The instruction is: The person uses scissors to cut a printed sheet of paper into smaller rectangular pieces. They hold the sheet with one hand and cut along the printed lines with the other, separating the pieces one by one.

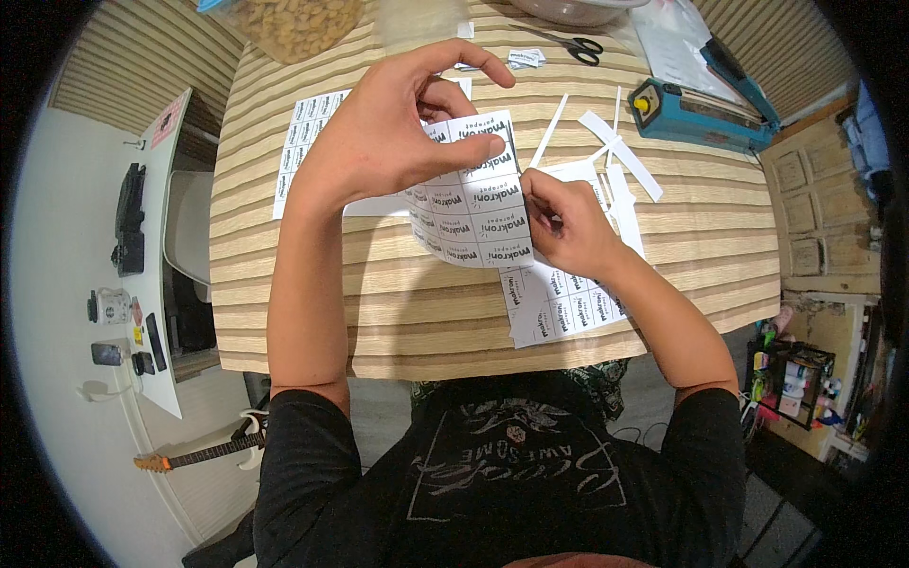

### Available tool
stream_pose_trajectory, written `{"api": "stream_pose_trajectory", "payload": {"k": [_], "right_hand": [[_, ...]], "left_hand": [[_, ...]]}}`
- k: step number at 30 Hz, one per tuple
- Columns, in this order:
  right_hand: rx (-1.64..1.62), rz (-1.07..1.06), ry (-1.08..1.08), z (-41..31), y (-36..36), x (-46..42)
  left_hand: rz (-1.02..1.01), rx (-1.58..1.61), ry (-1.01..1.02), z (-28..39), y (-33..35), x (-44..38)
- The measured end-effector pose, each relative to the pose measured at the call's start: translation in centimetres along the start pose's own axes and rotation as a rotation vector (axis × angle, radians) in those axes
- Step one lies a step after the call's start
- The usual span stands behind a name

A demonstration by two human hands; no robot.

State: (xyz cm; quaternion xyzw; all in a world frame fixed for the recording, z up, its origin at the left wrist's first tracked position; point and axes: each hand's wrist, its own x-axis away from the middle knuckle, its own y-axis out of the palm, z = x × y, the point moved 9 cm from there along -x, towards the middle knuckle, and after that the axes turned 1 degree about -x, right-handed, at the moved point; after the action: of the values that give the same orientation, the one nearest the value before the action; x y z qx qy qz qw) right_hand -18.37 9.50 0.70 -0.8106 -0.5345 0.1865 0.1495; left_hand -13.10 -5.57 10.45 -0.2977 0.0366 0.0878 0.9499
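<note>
A curved paper sheet of printed labels (501, 234) is held up over the table. My left hand (405, 121) grips its upper part, the thumb across the print and the index finger raised and bent. At the sheet's right edge, my right hand (568, 220) is closed around a thin dark tool, mostly hidden by the fingers; its kind cannot be told. Under my right hand lies another printed label sheet (568, 312). More label sheets (291, 153) lie beyond my left forearm. Cut paper strips (621, 156) are scattered to the right, and a small pile of cut labels (525, 58) lies farther back.
Black-handled scissors (584, 50) lie near the back of the wood-patterned table (398, 312). A teal impulse sealer (699, 117) stands at the back right, beside clear plastic bags (671, 42). A bag of brown snacks (305, 25) and a bowl (579, 8) are at the far edge.
</note>
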Motion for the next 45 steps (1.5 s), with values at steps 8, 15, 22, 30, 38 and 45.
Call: {"api": "stream_pose_trajectory", "payload": {"k": [8, 15, 22, 30, 38, 45], "right_hand": [[0.004, 0.005, -0.014, -0.06, -0.07, 0.01], [-0.006, 0.003, -0.013, -0.06, -0.12, -0.01], [-0.011, 0.008, -0.009, 0.24, -0.08, 0.01], [-0.022, 0.01, 0.0, 0.22, -0.07, 0.01], [0.002, 0.017, -0.026, -0.03, -0.15, -0.02], [0.017, 0.028, -0.044, -0.25, -0.26, 0.0]], "left_hand": [[0.004, -0.003, 0.015, -0.07, -0.02, -0.04], [0.012, -0.033, 0.036, 0.21, -0.12, -0.06], [0.01, -0.023, 0.031, 0.16, -0.09, -0.12], [0.036, 0.002, 0.072, 0.17, -0.01, -0.27], [0.034, -0.009, 0.053, 0.34, 0.25, -0.21], [0.027, 0.005, 0.026, 0.26, 0.37, -0.18]]}}
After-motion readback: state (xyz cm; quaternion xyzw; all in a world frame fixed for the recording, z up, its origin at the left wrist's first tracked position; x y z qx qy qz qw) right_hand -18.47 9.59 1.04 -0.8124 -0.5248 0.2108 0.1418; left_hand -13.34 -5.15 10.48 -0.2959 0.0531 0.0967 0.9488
